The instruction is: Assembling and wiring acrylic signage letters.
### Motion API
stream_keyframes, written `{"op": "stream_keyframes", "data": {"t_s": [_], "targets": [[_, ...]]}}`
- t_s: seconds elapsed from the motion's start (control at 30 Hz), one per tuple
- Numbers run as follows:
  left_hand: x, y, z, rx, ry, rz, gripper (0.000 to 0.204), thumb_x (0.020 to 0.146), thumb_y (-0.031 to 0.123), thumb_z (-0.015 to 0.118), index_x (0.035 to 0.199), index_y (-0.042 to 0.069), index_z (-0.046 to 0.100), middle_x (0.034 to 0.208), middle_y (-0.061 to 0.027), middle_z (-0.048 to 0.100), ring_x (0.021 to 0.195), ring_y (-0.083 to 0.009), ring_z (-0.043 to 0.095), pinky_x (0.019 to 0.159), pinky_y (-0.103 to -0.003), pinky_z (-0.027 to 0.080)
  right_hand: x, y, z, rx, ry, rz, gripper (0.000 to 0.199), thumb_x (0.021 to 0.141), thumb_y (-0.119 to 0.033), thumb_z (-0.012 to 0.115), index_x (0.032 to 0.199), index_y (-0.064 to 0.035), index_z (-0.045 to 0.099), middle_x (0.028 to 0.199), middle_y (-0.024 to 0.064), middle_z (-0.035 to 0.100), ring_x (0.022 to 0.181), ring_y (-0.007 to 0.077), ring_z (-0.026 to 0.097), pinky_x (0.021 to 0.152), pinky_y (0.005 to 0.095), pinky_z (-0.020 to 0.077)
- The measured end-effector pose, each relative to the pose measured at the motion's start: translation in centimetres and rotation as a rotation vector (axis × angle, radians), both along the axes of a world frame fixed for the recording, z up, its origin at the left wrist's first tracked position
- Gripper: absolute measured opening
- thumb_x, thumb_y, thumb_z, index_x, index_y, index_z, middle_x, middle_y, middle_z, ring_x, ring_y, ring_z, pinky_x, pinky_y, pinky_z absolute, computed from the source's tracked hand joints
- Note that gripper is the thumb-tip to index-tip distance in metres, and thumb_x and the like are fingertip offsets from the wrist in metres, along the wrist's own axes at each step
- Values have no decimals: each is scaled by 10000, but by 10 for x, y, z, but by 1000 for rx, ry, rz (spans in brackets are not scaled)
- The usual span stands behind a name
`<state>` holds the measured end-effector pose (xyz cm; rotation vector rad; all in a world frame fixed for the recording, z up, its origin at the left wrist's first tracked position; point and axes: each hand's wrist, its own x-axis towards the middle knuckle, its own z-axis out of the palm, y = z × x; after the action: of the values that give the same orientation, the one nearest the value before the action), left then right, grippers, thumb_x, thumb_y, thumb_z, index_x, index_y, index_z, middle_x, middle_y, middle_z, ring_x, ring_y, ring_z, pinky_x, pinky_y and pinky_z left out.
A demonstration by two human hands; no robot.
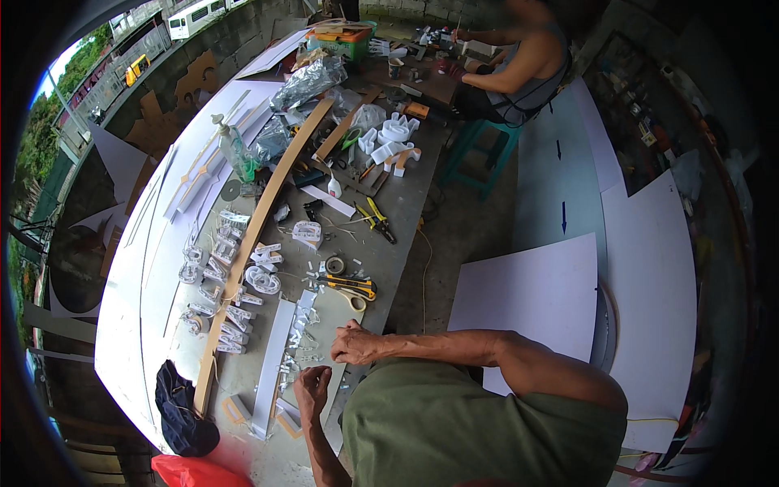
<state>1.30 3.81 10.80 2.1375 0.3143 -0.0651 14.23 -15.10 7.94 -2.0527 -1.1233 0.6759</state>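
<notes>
Two hands of mine are at the near edge of a long grey table point(406, 219), seen from above. My right hand point(355, 344) rests on the table with its fingers curled under in a loose fist; I cannot tell whether anything is inside it. My left hand point(312, 390) hangs just below it, palm turned up, fingers half bent and slightly parted, and it seems to hold nothing. Between and just left of my hands lies a scatter of small white offcuts point(297, 349), touching a long white strip point(271, 369) that runs away from me along the table.

Just beyond my right hand lies a pair of scissors with pale handles point(352, 300), and past it a yellow and black utility knife point(350, 285) beside a small roll of tape point(334, 265). Further left stand groups of white cut-out letters point(223, 312), on both sides of a long thin wooden slat point(256, 223) laid lengthwise. A large white sheet point(138, 300) covers the left part of the table, and a dark cloth bundle point(182, 410) sits at its near corner. Yellow-handled pliers point(377, 219) lie near the middle.

At the far end another person point(519, 65) sits on a teal stool point(479, 150), working with both hands. White boards point(535, 292) lie on the floor to my right.
</notes>
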Motion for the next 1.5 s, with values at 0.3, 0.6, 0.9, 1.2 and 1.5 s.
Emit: {"op": "stream_keyframes", "data": {"t_s": [0.3,0.6,0.9,1.2,1.5], "targets": [[6,3,-5,116,-105,-182,72,817,140,776,871,93,780,820,-82,706,820,-283,620,774,-388,462,11,4,19,76,2,329,90,904,-263,655,895,-193,712,954,-60,678,1047,177,553,965,438,309],[15,-14,24,-416,154,130,377,903,280,771,1135,-14,735,893,-124,769,824,-162,707,748,-326,541,36,13,42,178,252,250,168,911,-113,691,1044,-11,693,977,127,717,882,278,702,781,390,544],[2,-1,4,-338,121,156,263,943,254,675,1050,29,760,807,-108,754,740,-173,708,676,-329,539,50,21,42,102,67,355,167,914,-125,692,1043,-23,724,946,127,720,843,274,707,758,375,548],[20,0,13,-309,5,172,325,968,310,675,1091,18,748,885,-107,771,795,-192,730,733,-315,556,62,31,56,30,-91,259,145,901,-265,701,954,-131,721,930,48,705,883,284,695,756,409,548],[12,-23,14,-142,-63,246,231,938,245,703,948,19,753,775,-136,731,674,-268,711,626,-347,540,47,25,60,-76,-73,202,192,885,-312,716,921,-124,730,886,67,713,858,294,704,739,423,541]]}}
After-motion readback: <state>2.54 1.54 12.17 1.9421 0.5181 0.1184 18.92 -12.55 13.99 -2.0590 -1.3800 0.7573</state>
